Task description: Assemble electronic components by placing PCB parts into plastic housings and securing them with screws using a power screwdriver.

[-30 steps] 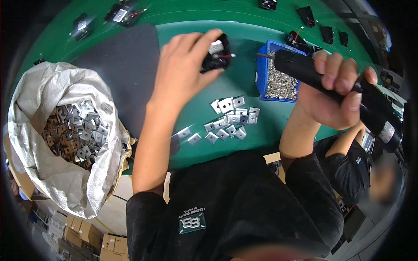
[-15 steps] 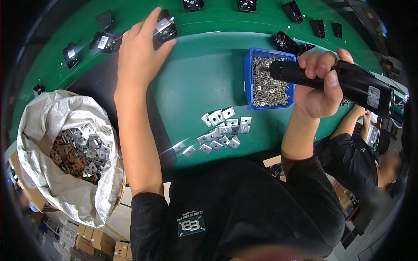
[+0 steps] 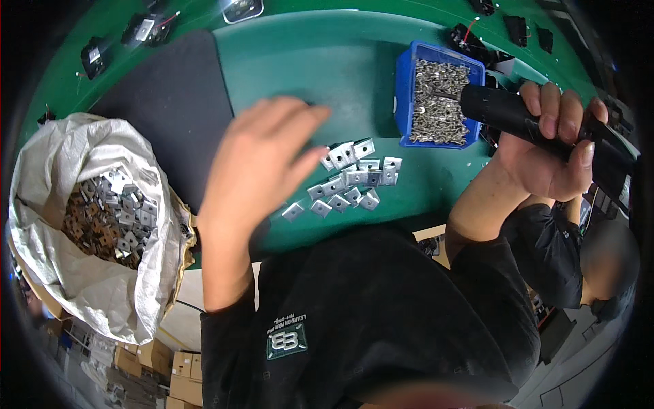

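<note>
My left hand (image 3: 262, 153), smeared by motion, hovers over the green work surface with its fingers apart and nothing visible in them. Just right of it lie several silver clip nuts (image 3: 354, 177), small folded metal plates with holes. In my right hand (image 3: 558, 146) is a black electric screwdriver (image 3: 501, 112), held level and pointing left. Its bit reaches over the silver screws (image 3: 436, 112) in a blue bin (image 3: 405, 95). Whether the bit touches a screw I cannot tell. A black housing (image 3: 243, 9) lies at the far edge, away from both hands.
At left stands a white woven sack (image 3: 68, 286) filled with metal clips. A dark mat (image 3: 170, 88) lies beside it. Several black housings with wires, such as one at far left (image 3: 93, 60), rest on the green belt. Another person (image 3: 545, 245) works at right.
My left hand has let go of the black housing and come back toward me, near the clip nuts. The screwdriver bit has come over the screw bin. The whole view has shifted.
</note>
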`<state>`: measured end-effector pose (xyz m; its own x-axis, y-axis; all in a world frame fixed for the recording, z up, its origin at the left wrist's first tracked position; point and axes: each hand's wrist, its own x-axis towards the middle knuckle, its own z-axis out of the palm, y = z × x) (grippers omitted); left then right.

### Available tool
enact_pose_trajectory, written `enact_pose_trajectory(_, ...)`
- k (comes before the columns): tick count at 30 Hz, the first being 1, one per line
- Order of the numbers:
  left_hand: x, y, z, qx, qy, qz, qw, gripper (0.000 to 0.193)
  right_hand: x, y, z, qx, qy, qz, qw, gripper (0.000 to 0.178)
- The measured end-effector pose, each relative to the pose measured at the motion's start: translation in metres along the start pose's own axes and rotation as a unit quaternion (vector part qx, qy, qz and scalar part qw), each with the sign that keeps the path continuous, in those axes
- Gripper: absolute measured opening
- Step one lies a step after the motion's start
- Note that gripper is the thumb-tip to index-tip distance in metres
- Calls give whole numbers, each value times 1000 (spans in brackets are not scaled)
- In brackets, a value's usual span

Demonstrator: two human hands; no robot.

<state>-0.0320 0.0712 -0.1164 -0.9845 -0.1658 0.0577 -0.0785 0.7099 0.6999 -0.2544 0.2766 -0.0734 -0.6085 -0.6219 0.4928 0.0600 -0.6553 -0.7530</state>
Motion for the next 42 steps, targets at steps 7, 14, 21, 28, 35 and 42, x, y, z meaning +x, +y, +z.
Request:
enact_pose_trajectory(7, -20, 8, 26, -21, -43, -21, 999, 42, -2, 0, 1, -102, -56, -18, 993, 47)
enact_pose_trajectory(14, -14, 6, 29, -17, -28, 13, 999, 27, -6, -5, -1, -37, -65, -18, 997, 44)
enact_pose_trajectory(21, -9, 4, 32, -69, -57, -11, 996, 18, -11, 1, 5, -113, 8, -90, 989, 47)
enact_pose_trajectory(28, 13, 1, 10, -87, -8, -54, 995, 11, -13, 5, 4, -136, 39, -98, 985, 49)
enact_pose_trajectory(35, 83, -29, -39, -40, 218, -63, 973, 11, -4, 20, 16, -157, 118, -63, 979, 50)
enact_pose_trajectory(42, 151, -86, -69, 100, 235, -73, 964, 21, -3, 21, 13, -158, 133, -53, 977, 50)
